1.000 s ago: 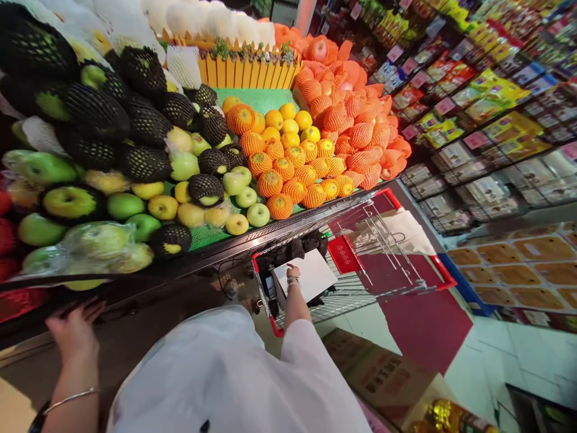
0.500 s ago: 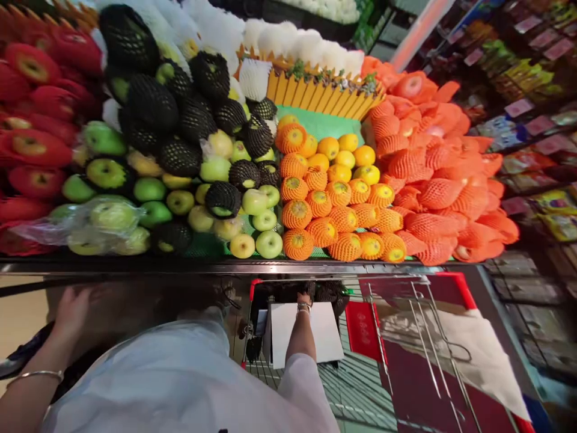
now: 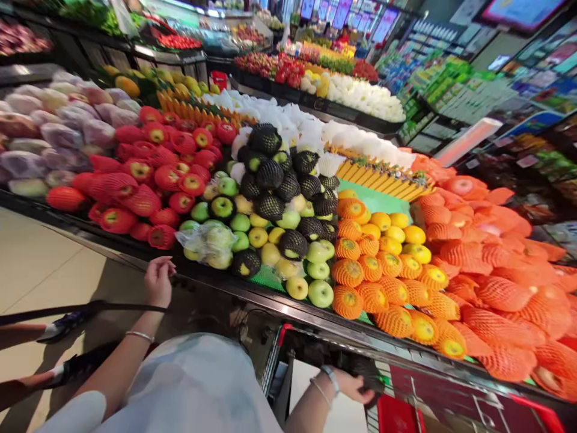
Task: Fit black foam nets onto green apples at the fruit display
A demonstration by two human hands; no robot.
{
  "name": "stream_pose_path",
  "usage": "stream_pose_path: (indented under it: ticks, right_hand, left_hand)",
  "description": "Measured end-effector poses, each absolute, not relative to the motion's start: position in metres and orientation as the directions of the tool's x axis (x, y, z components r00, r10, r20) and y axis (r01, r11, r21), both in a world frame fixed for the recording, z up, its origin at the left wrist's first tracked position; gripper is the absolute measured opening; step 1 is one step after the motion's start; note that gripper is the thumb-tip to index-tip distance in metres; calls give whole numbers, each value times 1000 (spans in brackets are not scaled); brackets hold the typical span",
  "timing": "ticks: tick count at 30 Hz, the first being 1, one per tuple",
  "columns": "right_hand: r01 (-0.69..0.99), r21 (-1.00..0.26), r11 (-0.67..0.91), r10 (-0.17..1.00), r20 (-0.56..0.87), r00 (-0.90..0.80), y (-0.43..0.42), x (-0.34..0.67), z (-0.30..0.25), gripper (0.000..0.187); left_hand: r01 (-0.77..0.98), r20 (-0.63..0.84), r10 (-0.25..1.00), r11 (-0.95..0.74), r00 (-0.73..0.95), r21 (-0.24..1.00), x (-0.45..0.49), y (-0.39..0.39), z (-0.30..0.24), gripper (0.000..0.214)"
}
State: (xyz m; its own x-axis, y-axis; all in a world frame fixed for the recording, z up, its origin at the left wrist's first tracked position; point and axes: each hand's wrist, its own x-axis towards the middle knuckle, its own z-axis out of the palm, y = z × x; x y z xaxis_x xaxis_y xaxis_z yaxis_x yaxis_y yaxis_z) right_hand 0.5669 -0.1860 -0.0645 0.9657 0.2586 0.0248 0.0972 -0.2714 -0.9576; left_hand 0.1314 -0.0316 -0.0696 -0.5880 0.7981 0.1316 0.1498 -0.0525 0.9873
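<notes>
My left hand (image 3: 160,279) hangs beside the front edge of the fruit stand, near red apples in foam nets (image 3: 135,204). It holds nothing, its fingers loosely bent and apart. Down in the shopping cart (image 3: 273,355), my right hand (image 3: 351,386) is over a white box (image 3: 303,382), its fingers apart and nothing visible in them. Next to it lies a dark bundle (image 3: 365,368) with a bit of green at its end; its kind is unclear. Whether my fingertips touch it I cannot tell.
The stand's metal edge (image 3: 270,304) runs between me and the fruit. Green apples (image 3: 320,293), fruit in black nets (image 3: 270,174), oranges in orange nets (image 3: 349,273) and larger fruit in red-orange nets (image 3: 509,291) lie there. Another person's shoe (image 3: 70,322) is at the left.
The view has swung up and left, showing more of the shop. My right hand has moved right from the dark things at the cart's front. My left hand is nearer the stand.
</notes>
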Motion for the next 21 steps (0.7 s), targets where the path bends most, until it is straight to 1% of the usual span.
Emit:
stream_pose_path:
  ticks: [1, 2, 3, 4, 5, 6, 7, 9, 10, 11, 12, 13, 14, 16, 17, 19, 21]
  right_hand:
    - [139, -967, -214, 121, 115, 986, -179, 564, -61, 41]
    - [214, -965, -150, -22, 220, 975, -171, 560, -54, 38]
    - [311, -946, -89, -139, 321, 937, -162, 554, -46, 37]
    - [412, -911, -32, -212, 409, 888, -153, 545, -36, 39]
    - [486, -874, 15, -208, 473, 856, -144, 532, -25, 41]
    - [516, -855, 52, -143, 505, 851, -133, 515, -13, 42]
    - [500, -862, 77, -20, 500, 866, -123, 493, -2, 43]
    - [415, -904, 104, 299, 426, 854, -103, 440, 17, 41]
    - [358, -924, 130, 468, 376, 800, -94, 410, 23, 39]
    - [300, -940, 162, 628, 333, 704, -86, 381, 28, 34]
    - [246, -950, 193, 758, 303, 577, -79, 353, 31, 30]
    - [207, -953, 219, 853, 290, 435, -74, 328, 33, 27]
    - [180, -954, 241, 912, 286, 294, -69, 306, 34, 25]
    - [158, -948, 275, 955, 289, 72, -63, 273, 36, 26]
    - [151, -946, 287, 957, 291, 5, -62, 261, 38, 28]
    - [134, -946, 296, 955, 289, -68, -60, 244, 40, 32]
    - [116, -950, 291, 954, 278, -114, -60, 233, 41, 37]
  left_hand:
    - [148, 160, 810, -92, -564, 985, 131, -30, -63, 14]
    - [144, 185, 821, -126, -540, 981, 130, -28, -56, 15]
    - [140, 205, 835, -154, -511, 978, 129, -26, -48, 17]
    - [137, 223, 851, -179, -476, 974, 128, -25, -41, 20]
    - [136, 235, 871, -195, -432, 971, 126, -24, -33, 22]
    - [137, 247, 891, -210, -380, 968, 123, -23, -24, 23]
    - [149, 267, 912, -230, -312, 962, 119, -22, -15, 24]
    - [204, 347, 931, -321, -112, 925, 109, -21, 6, 25]
    - [222, 397, 918, -385, -8, 896, 103, -20, 17, 26]
    - [225, 442, 893, -449, 82, 865, 97, -19, 28, 30]
    - [215, 475, 866, -499, 155, 839, 90, -18, 38, 37]
    - [198, 493, 844, -530, 209, 824, 83, -17, 48, 45]
    - [179, 492, 834, -539, 250, 823, 77, -15, 56, 52]
    - [159, 441, 841, -505, 313, 849, 64, -13, 66, 59]
    - [167, 406, 853, -475, 328, 864, 58, -11, 67, 57]
    - [214, 369, 882, -437, 292, 874, 47, -10, 65, 44]
    - [277, 410, 896, -442, 169, 853, 36, -9, 59, 34]
